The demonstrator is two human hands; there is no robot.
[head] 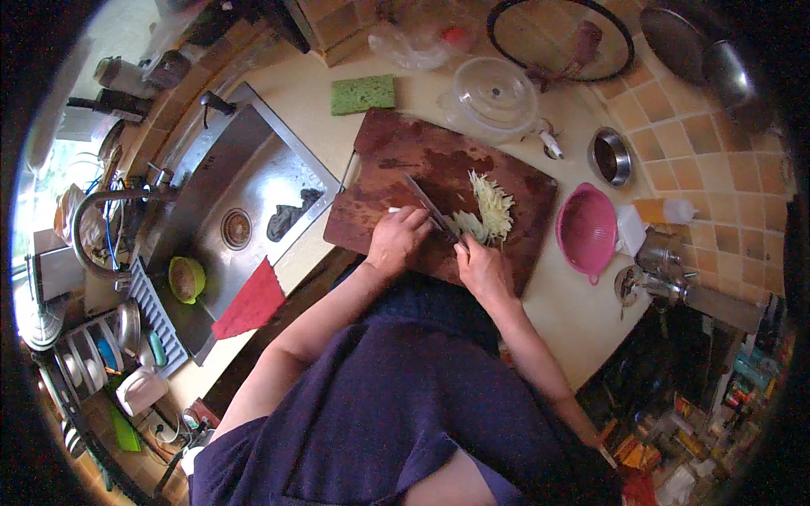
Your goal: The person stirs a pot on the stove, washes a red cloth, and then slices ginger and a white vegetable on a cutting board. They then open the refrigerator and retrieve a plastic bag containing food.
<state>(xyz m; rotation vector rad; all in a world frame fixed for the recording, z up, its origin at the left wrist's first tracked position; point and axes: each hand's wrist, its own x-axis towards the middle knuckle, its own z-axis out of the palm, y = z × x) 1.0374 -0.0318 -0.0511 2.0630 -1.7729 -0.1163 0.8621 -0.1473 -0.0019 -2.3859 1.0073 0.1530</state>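
A dark brown wooden cutting board [405,148] lies on the counter before me. My right hand [484,269] is closed round the handle of a kitchen knife [432,205], its blade pointing up and to the left over the board. My left hand [398,239] rests on the board left of the blade, with its fingertips beside the knife; a small white piece [394,209] shows at its fingers. Whether the fingers grip more of it is hidden. Right of the blade lies a heap of pale green shredded vegetable [493,205], some of it against the knife near my right hand.
A steel sink [259,158] with a dark cloth [294,215] and a green bowl [187,279] is at left. A red cloth [250,300] hangs over its edge. A green sponge [362,95], clear lid [495,95], steel bowl [609,157] and pink colander [587,229] surround the board.
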